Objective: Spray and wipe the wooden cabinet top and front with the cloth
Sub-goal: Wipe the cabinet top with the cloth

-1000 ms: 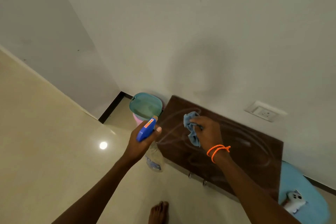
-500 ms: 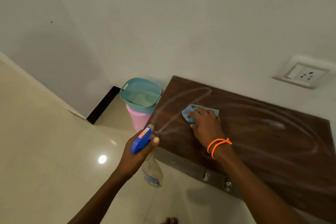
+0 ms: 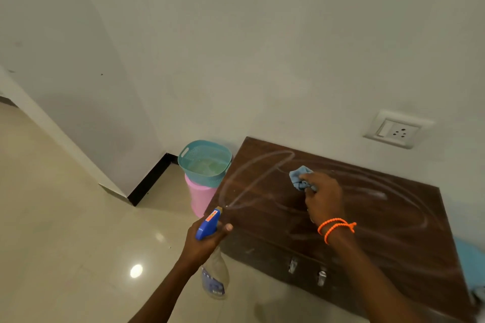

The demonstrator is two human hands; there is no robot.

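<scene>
On cabinet top, right hand clutches cloth; left hand clasps spray bottle, label unreadable.

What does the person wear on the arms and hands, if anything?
Both forearms are bare, with no sleeves in view and no gloves. The right hand has an orange beaded cord wound twice around its wrist, with a knot. The left hand wears nothing visible.

Teal perforated basket seen stacked on pink bin, in corner; wall socket mounted above; floor glossy.
</scene>
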